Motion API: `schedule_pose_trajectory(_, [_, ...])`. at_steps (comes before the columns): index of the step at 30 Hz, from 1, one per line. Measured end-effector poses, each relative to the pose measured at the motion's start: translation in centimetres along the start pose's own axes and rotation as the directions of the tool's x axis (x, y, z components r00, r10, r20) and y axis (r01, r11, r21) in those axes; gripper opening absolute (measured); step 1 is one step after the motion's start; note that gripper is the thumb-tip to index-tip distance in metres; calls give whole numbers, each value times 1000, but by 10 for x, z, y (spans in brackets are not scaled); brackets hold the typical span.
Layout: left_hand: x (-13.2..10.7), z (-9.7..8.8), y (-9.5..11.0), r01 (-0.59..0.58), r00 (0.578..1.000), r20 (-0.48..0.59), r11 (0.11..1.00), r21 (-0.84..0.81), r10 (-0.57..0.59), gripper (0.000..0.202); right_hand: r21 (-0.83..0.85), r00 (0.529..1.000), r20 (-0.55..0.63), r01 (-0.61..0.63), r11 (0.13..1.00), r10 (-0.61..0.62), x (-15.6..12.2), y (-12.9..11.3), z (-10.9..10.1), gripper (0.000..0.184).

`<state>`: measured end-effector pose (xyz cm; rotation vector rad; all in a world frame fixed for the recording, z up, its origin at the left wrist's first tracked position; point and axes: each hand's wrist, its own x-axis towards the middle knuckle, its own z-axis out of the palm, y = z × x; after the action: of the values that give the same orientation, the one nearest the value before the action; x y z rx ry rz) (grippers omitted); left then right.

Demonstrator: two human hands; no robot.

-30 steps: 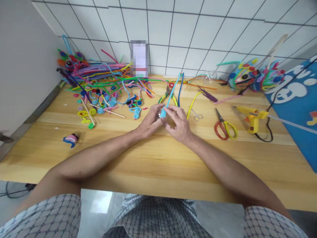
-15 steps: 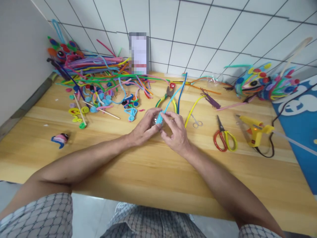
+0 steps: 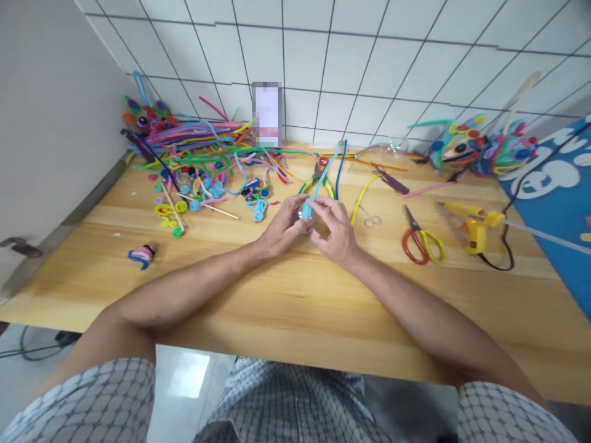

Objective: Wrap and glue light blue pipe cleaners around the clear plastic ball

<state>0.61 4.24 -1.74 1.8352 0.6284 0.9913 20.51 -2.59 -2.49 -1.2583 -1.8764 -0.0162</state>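
My left hand (image 3: 285,226) is curled round a clear plastic ball (image 3: 302,216), most of it hidden by the fingers. A light blue pipe cleaner (image 3: 327,170) lies along the ball in a flat strip, and its loose end rises up and to the right. Thumb and fingers of my right hand (image 3: 335,231) pinch this pipe cleaner against the ball. Just beyond my hands are pliers (image 3: 303,185) with green and yellow handles, partly covered. A dark blue pipe cleaner (image 3: 340,169) and a yellow one (image 3: 364,195) lie close by.
Scissors (image 3: 419,240), small scissors (image 3: 370,218) and a yellow glue gun (image 3: 475,227) lie to the right. Behind it stand colourful decorated balls (image 3: 457,147). Pipe cleaners (image 3: 198,132) pile up at back left, near a phone (image 3: 266,117). A small coiled piece (image 3: 142,255) lies at left.
The whole view has shifted and tilted with my head. Both hands keep nearly the same hold on the ball and the light blue pipe cleaner.
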Motion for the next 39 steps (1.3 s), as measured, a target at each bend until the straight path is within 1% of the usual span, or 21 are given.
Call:
schedule_pose_trajectory(3, [0,-1,-2,-15,999,49,1000,1,15,57,-4,1000,-2,10,1000,-10,0,0,-1,71])
schedule_pose_trajectory(7, [0,-2,-1,-21,998,60,999,26,19,56,5,1000,-11,13,1000,-13,-2,-1,-2,74])
schedule_pose_trajectory(13, [-2,-1,1,20,997,68,998,63,-24,55,-7,998,-52,28,1000,-28,-3,-5,1,71])
schedule_pose_trajectory(17, [-3,2,-1,-31,999,29,994,106,28,54,-6,999,-8,-33,999,33,-4,-6,0,71])
schedule_pose_trajectory(19, [-3,3,-1,-56,998,25,991,122,54,53,16,999,8,-44,999,44,-4,-7,-2,71])
schedule_pose_trajectory(25, [-6,3,4,-65,997,57,993,99,60,51,43,1000,-14,-18,999,19,-2,-14,-11,77])
schedule_pose_trajectory(30, [-7,4,5,-115,992,55,990,77,111,53,21,1000,-1,2,1000,-2,-1,-19,-19,81])
schedule_pose_trajectory(34, [-6,3,8,-157,985,85,983,90,150,54,24,1000,-9,-14,1000,14,-1,-20,-20,79])
schedule_pose_trajectory(39, [-5,3,7,-168,984,70,982,89,162,52,31,1000,-9,-11,999,11,-2,-19,-20,78])
